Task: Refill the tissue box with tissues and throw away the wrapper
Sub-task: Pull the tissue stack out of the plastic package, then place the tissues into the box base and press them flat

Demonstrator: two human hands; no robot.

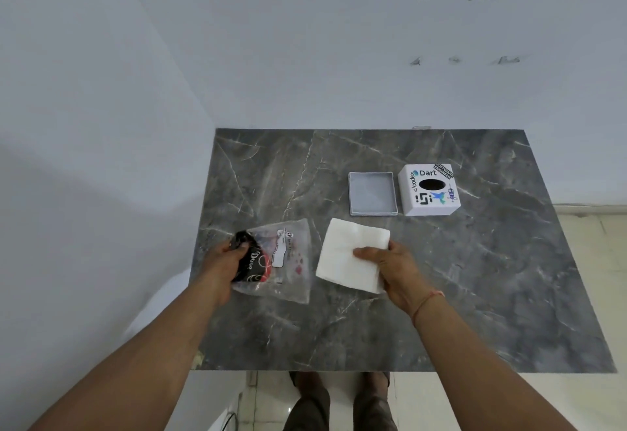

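My right hand (390, 269) grips a white stack of tissues (349, 250) by its near right corner, just above the grey marble table (441, 295). My left hand (227, 256) holds the clear plastic wrapper (288, 261) by its dark printed left end; the wrapper looks emptied and lies flat to the left of the tissues. Farther back on the right stands the white tissue box cover (429, 189), with stickers and an oval slot on top. Its shallow grey base tray (372, 193) lies open and empty just left of the cover.
White walls close off the table at the back and left. Pale floor tiles (590, 244) show to the right and in front of the table. My legs and shoes (339, 400) stand at the table's near edge.
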